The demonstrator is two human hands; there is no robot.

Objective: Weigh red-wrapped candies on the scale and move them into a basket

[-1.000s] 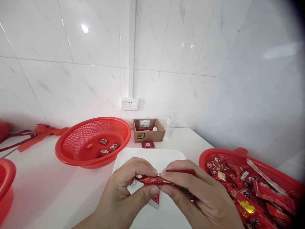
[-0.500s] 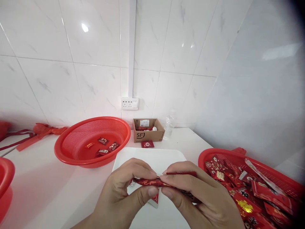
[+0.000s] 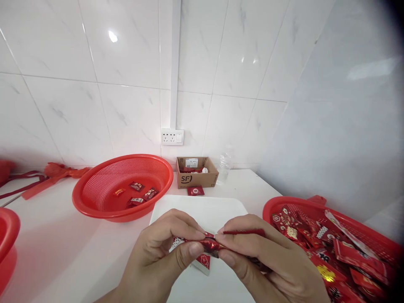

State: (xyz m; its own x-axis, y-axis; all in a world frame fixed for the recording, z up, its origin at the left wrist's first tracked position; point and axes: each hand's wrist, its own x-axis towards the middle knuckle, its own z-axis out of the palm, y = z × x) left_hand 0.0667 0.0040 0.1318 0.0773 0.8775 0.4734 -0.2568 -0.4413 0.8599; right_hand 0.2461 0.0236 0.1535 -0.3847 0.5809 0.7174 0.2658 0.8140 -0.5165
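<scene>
Between my two hands is a shiny red packet [image 3: 211,245], held over a white board [image 3: 202,208]. My left hand [image 3: 164,248] pinches its left end between thumb and fingers. The right end is gripped by my right hand [image 3: 265,256], whose fingers cover much of it. Past the right fingers shows more red wrapper, partly hidden. On the board under the hands lies a red and white packet [image 3: 203,261] with a flower print. The contents of the held packet cannot be made out.
A red perforated basket [image 3: 104,185] with several small packets stands at the left. Another red basket [image 3: 268,208], heaped with red packets, is at the right. Behind the board are a cardboard box [image 3: 202,180], a red packet [image 3: 195,191] and a clear plastic bottle [image 3: 224,164].
My hands have moved slightly apart at the fingertips. More of the held packet's middle shows between them, and more of the flower-printed packet below is visible.
</scene>
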